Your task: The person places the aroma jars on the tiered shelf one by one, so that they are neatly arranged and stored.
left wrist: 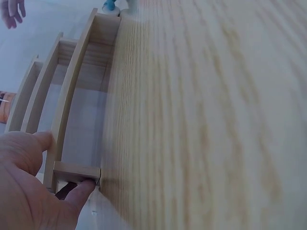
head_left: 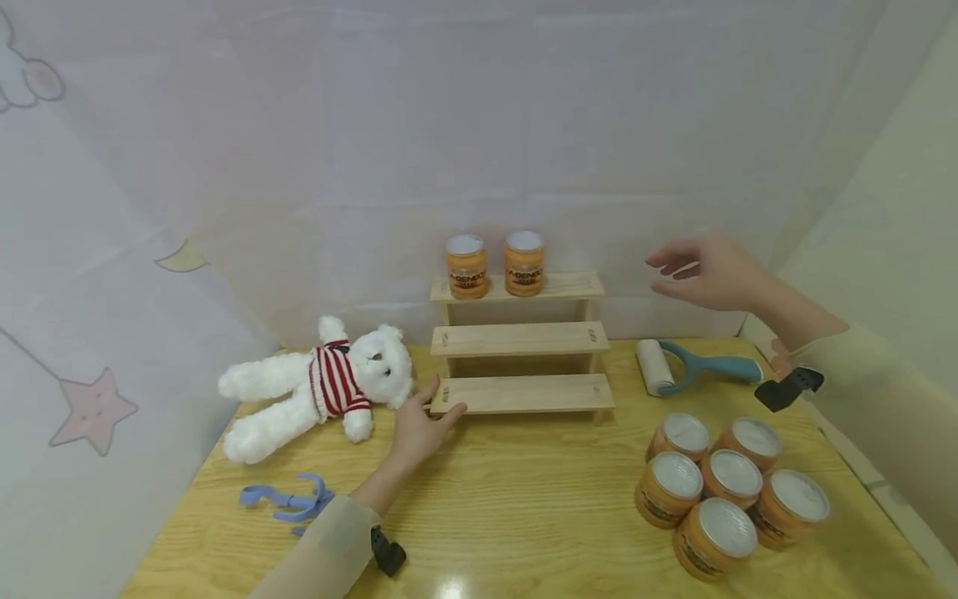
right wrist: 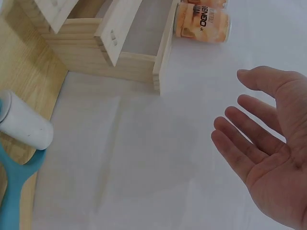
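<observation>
A three-step wooden shelf [head_left: 524,395] stands at the back of the table, with two orange cans [head_left: 467,273] side by side on its top step. At the left end of the lowest step, my left hand [head_left: 417,428] grips the shelf. In the left wrist view, the left thumb lies against the step's board [left wrist: 72,91] and a finger presses the end support [left wrist: 76,170] below it. My right hand [head_left: 707,270] is in the air right of the shelf, fingers apart and holding nothing. The right wrist view shows its palm [right wrist: 276,177] turned toward the camera.
Several orange cans with pale lids [head_left: 722,528] cluster at the table's right. Behind them lies a blue-handled lint roller [head_left: 703,366]. A white teddy bear in a striped sweater [head_left: 337,383] lies left of the shelf, with a blue-purple plastic object [head_left: 288,499] in front.
</observation>
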### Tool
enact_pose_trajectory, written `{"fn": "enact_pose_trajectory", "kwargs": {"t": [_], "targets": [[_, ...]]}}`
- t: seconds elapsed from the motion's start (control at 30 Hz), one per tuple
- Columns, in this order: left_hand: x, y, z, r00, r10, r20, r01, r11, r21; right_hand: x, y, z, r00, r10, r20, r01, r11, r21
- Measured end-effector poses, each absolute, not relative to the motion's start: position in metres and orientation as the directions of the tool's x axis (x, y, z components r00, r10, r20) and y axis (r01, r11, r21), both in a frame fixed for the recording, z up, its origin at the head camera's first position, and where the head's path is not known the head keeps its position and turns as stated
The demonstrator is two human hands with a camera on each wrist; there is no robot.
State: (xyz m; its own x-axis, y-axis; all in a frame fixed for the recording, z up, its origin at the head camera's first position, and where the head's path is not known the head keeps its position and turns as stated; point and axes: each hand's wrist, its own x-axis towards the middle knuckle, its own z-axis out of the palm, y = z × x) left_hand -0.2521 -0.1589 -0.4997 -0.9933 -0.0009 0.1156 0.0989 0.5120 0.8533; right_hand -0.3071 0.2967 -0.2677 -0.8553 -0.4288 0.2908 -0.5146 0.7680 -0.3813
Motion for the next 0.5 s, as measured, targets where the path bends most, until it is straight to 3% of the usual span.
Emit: {"fn": "enact_pose_trajectory", "kwargs": {"t": [0.33, 0.5], "targets": [[-0.252, -0.156, -0.5, -0.992, 0.002, 0.127, 0.109, 0.522, 0.846, -0.286, 0.328, -0.294, -0.859, -0.432, 0.274, -0.511, 0.75, -0.42], [-0.253, -0.155, -0.5, -0.992, 0.003, 0.127, 0.111, 0.511, 0.853, -0.277, 0.343, -0.312, -0.822, -0.497, 0.28, -0.57, 0.715, -0.405]]}}
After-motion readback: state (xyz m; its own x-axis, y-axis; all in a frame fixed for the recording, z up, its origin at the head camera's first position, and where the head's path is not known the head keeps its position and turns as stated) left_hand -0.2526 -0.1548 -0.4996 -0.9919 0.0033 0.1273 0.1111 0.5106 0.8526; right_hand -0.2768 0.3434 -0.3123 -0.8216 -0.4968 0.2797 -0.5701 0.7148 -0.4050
